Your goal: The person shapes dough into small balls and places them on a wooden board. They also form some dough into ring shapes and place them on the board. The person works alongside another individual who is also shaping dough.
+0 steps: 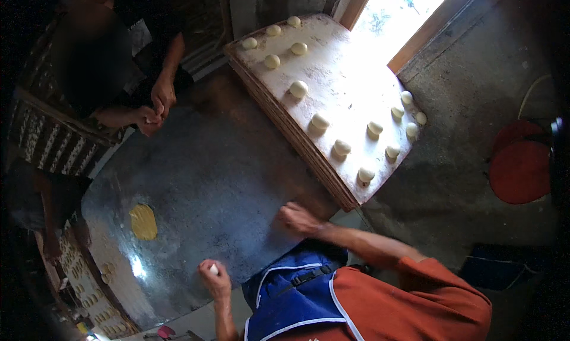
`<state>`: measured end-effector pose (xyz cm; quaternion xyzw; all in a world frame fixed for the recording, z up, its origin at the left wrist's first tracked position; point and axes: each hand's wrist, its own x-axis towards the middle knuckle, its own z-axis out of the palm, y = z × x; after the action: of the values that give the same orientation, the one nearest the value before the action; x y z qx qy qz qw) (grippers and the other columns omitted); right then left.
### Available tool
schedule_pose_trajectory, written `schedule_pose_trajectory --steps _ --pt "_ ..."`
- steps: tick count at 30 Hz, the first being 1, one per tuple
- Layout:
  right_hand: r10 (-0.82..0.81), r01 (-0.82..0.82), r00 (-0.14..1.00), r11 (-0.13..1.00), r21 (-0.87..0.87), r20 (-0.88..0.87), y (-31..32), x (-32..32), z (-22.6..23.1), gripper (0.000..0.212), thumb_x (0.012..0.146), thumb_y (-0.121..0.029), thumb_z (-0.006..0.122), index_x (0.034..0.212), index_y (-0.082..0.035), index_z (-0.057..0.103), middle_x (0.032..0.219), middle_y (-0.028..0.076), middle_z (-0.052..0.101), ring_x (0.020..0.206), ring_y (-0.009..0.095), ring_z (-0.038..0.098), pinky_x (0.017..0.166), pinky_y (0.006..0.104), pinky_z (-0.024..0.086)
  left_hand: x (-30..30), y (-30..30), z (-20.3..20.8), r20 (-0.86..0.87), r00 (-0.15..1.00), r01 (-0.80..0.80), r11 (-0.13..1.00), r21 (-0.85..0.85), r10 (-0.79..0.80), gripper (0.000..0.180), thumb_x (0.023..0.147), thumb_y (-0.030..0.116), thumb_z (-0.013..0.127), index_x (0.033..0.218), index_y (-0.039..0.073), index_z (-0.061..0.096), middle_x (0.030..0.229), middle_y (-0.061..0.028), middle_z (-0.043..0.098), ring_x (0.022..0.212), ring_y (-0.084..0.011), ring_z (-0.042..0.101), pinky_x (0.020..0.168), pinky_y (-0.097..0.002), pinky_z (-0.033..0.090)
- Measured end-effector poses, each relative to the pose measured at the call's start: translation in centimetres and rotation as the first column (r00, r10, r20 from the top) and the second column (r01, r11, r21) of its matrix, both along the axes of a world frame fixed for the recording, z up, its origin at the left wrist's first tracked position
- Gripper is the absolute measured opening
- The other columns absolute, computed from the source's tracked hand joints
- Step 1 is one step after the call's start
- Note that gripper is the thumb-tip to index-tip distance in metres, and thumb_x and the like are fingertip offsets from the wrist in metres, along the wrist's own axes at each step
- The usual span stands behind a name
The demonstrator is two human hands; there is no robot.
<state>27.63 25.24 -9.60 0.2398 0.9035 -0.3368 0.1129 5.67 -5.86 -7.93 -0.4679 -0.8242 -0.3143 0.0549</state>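
Observation:
My left hand [215,277] is closed around a small white lump of dough [214,269], just above the near edge of the dark worktable [196,163]. Farther right, my right hand [297,218] is curled down at the tabletop near the corner of a stack of boards. It is slightly smeared by motion, and anything under its fingers is hidden. A flat yellow patch [143,222], soft and paste-like, lies on the table to the left of both hands. Rounded dough balls [298,89] sit spaced apart on the floured top board [332,74].
Across the table a co-worker's hands [155,109] meet over the far edge, pinching something small. Another person's arm [48,210] shows at the left, beside a tray [98,281] with rows of small pieces. A red round stool [520,170] stands on the floor at right.

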Motion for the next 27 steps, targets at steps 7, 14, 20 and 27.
schedule_pose_trajectory --steps 7,14,20,27 --pt "0.009 0.112 0.894 0.963 0.243 -0.448 0.0 1.7 1.9 0.014 0.091 -0.012 0.060 0.093 -0.008 0.047 0.084 0.013 0.044 0.082 0.033 0.051 0.076 0.0431 0.044 -0.6 1.2 3.2 0.061 0.991 -0.109 0.976 -0.189 0.122 0.029 0.086 0.012 0.075 0.105 -0.001 0.058 0.106 -0.0160 0.057 0.102 -0.0356 0.056 0.091 -0.0482 0.045" --pt "0.026 0.284 0.814 0.854 0.436 -0.581 0.4 3.7 5.6 0.021 0.085 -0.013 0.061 0.102 -0.001 0.057 0.103 0.015 0.055 0.097 0.031 0.059 0.089 0.0407 0.051 -3.4 12.4 15.8 0.355 0.843 0.533 0.713 -0.455 -0.404 0.024 0.072 0.001 0.077 0.095 0.005 0.072 0.117 -0.0159 0.056 0.115 -0.0353 0.059 0.091 -0.0445 0.053" --pt "-0.170 0.222 0.784 0.975 0.014 -0.597 8.2 6.6 19.8 0.044 0.083 -0.008 0.073 0.123 0.003 0.060 0.105 0.019 0.056 0.096 0.032 0.062 0.080 0.0390 0.054 6.8 44.1 23.5 -0.098 0.703 0.697 0.657 0.287 -0.704 0.067 0.074 -0.009 0.075 0.136 0.012 0.062 0.122 -0.0156 0.060 0.110 -0.0334 0.063 0.095 -0.0434 0.054" --pt "-0.150 0.738 0.437 0.624 0.258 -0.887 26.4 9.9 21.7 0.082 0.074 -0.026 0.093 0.136 -0.006 0.042 0.103 0.013 0.067 0.074 0.023 0.062 0.069 0.0360 0.052 10.6 62.0 18.1 0.135 0.729 0.684 0.713 -0.153 -0.671 0.085 0.083 0.001 0.060 0.160 0.017 0.026 0.123 -0.0137 0.067 0.120 -0.0322 0.063 0.104 -0.0431 0.048"
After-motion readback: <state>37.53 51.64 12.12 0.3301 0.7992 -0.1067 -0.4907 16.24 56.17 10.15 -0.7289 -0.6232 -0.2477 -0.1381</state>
